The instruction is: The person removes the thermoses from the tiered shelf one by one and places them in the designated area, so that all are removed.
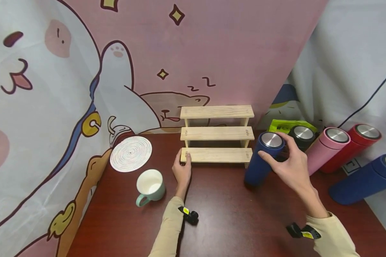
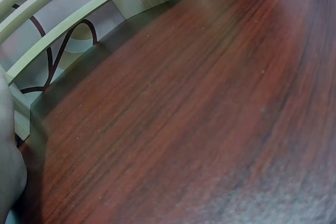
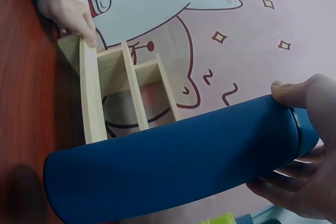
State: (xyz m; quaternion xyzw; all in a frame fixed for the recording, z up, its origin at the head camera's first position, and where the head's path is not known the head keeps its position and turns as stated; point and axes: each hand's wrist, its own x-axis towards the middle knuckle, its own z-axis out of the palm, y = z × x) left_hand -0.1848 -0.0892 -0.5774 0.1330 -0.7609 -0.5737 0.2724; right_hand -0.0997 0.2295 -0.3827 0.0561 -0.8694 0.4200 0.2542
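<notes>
My right hand (image 1: 291,162) grips a dark blue thermos bottle (image 1: 258,162) just below its steel-topped lid, thumb on one side and fingers on the other. The bottle leans slightly beside the right end of a three-step wooden display rack (image 1: 217,155); whether its base touches the table cannot be told. In the right wrist view the blue bottle (image 3: 173,166) crosses in front of the rack (image 3: 94,98). At the rack's left end, my left hand (image 1: 182,173) holds the lowest step, thumb on top. Only an edge of that hand (image 2: 10,156) shows in the left wrist view.
Several bottles stand at the right: a black one (image 1: 302,137), a pink one (image 1: 328,148), a red one (image 1: 357,144) and another blue one (image 1: 363,180). A green packet (image 1: 281,125) lies behind them. Left are a mint mug (image 1: 156,192) and a round woven mat (image 1: 130,154).
</notes>
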